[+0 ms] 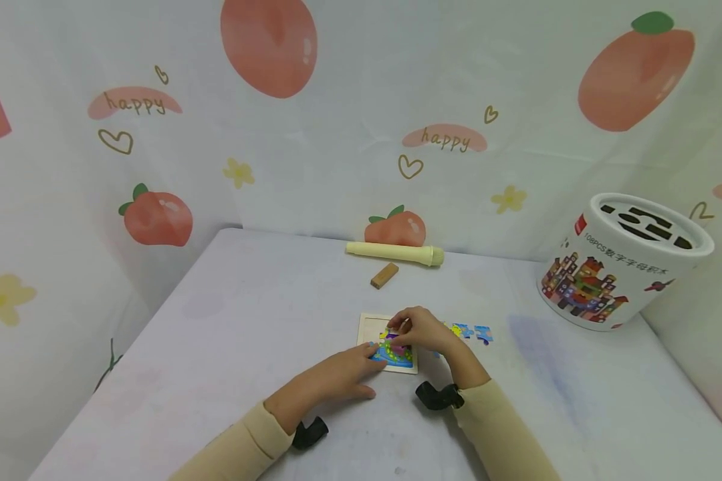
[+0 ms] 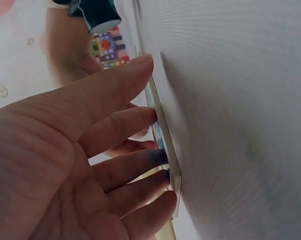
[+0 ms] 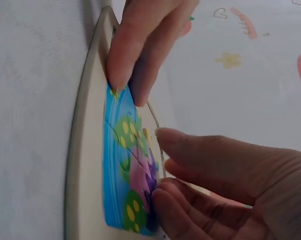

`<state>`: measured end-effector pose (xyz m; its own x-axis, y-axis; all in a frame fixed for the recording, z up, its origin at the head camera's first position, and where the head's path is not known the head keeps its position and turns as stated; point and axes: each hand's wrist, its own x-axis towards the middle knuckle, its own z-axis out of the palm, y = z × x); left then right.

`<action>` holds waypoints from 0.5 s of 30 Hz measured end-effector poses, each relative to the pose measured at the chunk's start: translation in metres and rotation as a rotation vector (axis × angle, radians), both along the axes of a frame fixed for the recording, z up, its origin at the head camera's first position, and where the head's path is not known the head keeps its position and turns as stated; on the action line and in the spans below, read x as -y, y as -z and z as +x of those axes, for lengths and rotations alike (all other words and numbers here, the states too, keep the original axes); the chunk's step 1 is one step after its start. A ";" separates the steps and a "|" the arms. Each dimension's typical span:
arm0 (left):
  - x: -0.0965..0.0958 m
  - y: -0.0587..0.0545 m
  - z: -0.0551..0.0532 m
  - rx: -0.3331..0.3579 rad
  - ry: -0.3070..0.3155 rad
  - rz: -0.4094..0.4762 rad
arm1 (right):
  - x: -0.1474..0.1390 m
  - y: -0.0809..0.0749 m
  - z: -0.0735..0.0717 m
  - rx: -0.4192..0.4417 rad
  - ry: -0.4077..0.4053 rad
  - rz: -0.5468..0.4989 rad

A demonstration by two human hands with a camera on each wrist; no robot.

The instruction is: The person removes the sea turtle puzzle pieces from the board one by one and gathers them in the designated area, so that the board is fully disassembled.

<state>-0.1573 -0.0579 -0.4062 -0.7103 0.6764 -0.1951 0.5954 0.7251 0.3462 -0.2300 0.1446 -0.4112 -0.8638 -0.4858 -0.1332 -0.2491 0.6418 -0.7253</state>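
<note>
A wooden jigsaw tray (image 1: 370, 325) lies on the table in front of me, partly filled with a blue, green and pink picture. My left hand (image 1: 337, 375) rests at its near left side, fingers loosely extended with fingertips on the assembled pieces (image 3: 110, 165). Over the tray's right part is my right hand (image 1: 427, 331), thumb and fingers curled together. In the right wrist view, it pinches a purple and yellow puzzle piece (image 3: 150, 145) at the picture's upper edge. The fingers hide part of that piece.
Several loose puzzle pieces (image 1: 483, 333) lie right of the tray. Behind it are a small wooden block (image 1: 384, 275) and a pale yellow toy microphone (image 1: 394, 252). A large white bucket (image 1: 616, 267) stands at the back right. A patterned curtain (image 1: 337, 167) hangs behind the table.
</note>
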 end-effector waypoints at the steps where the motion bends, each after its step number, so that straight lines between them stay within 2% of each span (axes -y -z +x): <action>1: 0.000 0.001 0.000 -0.011 0.006 -0.001 | 0.001 0.001 -0.001 0.003 0.003 0.004; 6: 0.001 0.001 0.000 -0.043 0.013 0.006 | 0.004 0.005 -0.001 0.016 0.025 -0.009; 15: 0.001 0.001 0.001 -0.048 0.006 0.013 | 0.003 0.010 -0.001 0.020 0.040 -0.062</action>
